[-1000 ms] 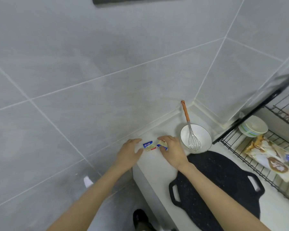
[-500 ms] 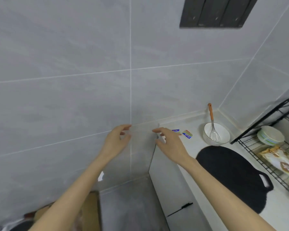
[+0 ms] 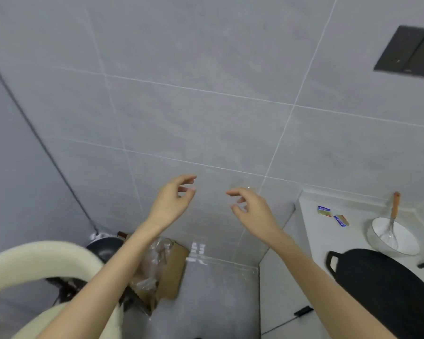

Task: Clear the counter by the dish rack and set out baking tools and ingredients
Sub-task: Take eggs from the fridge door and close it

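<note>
Both hands hang in the air in front of the grey tiled wall, left of the counter. My left hand [image 3: 173,201] and my right hand [image 3: 250,209] have loosely curled fingers and hold nothing. On the white counter [image 3: 311,231] at the right lie two small blue, green and red packets [image 3: 324,211] [image 3: 341,220]. Beyond the packets a white bowl [image 3: 402,241] holds a wire whisk [image 3: 392,222] with an orange wooden handle. A black two-handled griddle pan [image 3: 387,282] sits in front of the bowl.
On the floor to the left stand a cardboard box [image 3: 171,272] with crumpled clear plastic, a dark frying pan [image 3: 103,249] and a cream curved chair back [image 3: 37,263]. A dark panel [image 3: 409,53] is set in the wall at the upper right.
The view has swung left, away from the counter. Both hands left the packets lying on the counter and now hover in the air before the wall.
</note>
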Demonstrator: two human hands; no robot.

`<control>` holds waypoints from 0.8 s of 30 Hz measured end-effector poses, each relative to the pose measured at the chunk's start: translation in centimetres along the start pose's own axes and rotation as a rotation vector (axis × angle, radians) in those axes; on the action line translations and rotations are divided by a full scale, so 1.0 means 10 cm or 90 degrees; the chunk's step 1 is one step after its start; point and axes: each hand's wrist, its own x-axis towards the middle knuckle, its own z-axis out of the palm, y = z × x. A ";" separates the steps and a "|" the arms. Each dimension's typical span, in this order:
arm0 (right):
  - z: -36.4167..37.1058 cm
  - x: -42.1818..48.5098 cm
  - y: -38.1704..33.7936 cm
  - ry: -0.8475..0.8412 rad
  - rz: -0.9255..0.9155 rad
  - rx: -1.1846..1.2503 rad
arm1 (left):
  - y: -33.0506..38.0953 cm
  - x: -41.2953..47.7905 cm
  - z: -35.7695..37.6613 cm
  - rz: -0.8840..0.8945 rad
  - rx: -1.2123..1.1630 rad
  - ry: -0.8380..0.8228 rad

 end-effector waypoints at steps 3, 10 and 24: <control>0.23 -0.41 -0.22 -0.046 -0.043 0.007 | -0.09 -0.72 -0.25 -0.035 0.013 0.057; 0.70 -1.21 -0.84 -0.180 -0.144 0.016 | -0.16 -2.21 -0.71 -0.131 0.044 0.164; 1.81 -2.47 -2.52 -0.331 -0.312 0.050 | -0.49 -4.45 -1.95 -0.228 0.044 0.345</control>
